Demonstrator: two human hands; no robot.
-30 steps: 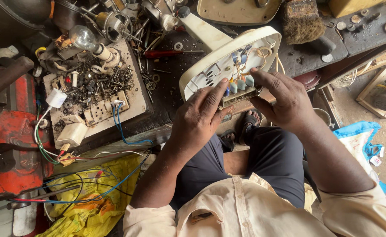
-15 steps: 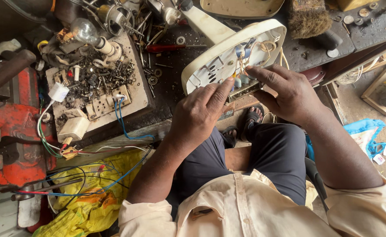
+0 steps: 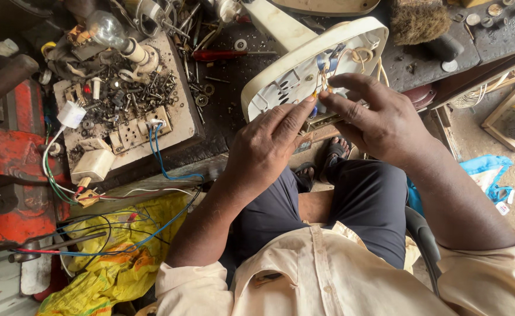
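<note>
Two hands work on wires inside a cream plastic casing.
The dark cluttered tabletop (image 3: 228,111) carries the oval cream plastic casing (image 3: 304,64), tilted at its front edge. The right hand (image 3: 386,117) pinches thin coloured wires (image 3: 326,73) with narrow fingers; the left hand (image 3: 266,146) touches them with its index finger.

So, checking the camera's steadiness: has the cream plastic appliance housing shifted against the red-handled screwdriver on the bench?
Cannot tell: cream housing sits right of the screwdriver as before.
</note>
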